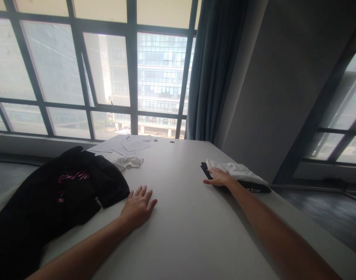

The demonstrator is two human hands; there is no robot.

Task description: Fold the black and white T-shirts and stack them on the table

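My left hand (138, 207) lies flat on the white table (178, 233), fingers spread, its fingertips close to the edge of a black garment (87, 190) with pink lettering. That garment is spread loosely over the table's left side and hangs past its edge. On the right, my right hand (219, 177) rests with fingers apart against a stack of folded clothes. A white folded garment (239, 170) is on top, and a black folded garment (258, 187) with white print lies under it. My right hand and forearm hide part of the stack.
Several sheets of paper (122, 145) lie at the table's far left end, with a crumpled white cloth (129, 162) nearer me. Two round dark spots mark the far end. Behind are windows, a grey-blue curtain (214, 70) and a wide pillar (271, 85).
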